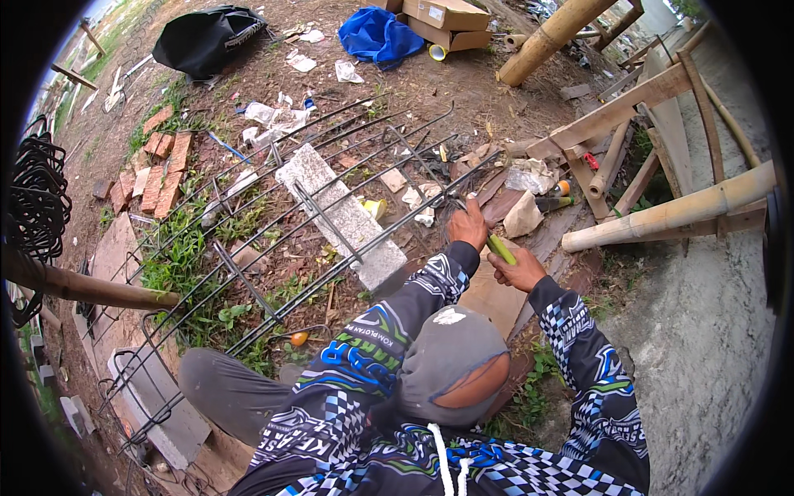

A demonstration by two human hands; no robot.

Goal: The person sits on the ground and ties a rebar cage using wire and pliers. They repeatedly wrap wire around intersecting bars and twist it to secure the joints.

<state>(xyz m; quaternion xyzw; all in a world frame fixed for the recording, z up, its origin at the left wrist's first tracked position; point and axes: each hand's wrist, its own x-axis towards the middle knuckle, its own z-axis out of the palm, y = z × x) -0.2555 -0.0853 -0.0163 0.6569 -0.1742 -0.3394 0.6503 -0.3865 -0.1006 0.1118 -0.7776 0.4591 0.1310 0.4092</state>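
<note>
- Green-handled hand tool (pixel 501 250): in the head view it sits at the far right end of the steel rebar cage (pixel 248 282), slanting between the two hands, its working end hidden.
- The right hand (pixel 519 271) grips the tool's handle, fingers wrapped around it above a flat brown piece of cardboard (pixel 495 302).
- The left hand (pixel 468 226) is just ahead, near the upper part of the tool and beside thin dark wires at the cage; its fingers look curled, but I cannot tell what they hold.
- Long bars and bent stirrups of the cage cross over a pale, rough concrete block (pixel 351 213) lying on the ground.
- Another grey block (pixel 157 407) lies at lower left, near the person's grey trouser leg.
- Black bent stirrups (pixel 37 198) hang in a bundle at the left edge, by a bamboo pole (pixel 107 289).
- Orange-red bricks (pixel 165 178) lie left of the cage; beyond it are a black bag (pixel 205 41), a blue plastic bag (pixel 376 35) and cardboard boxes (pixel 447 14).
</note>
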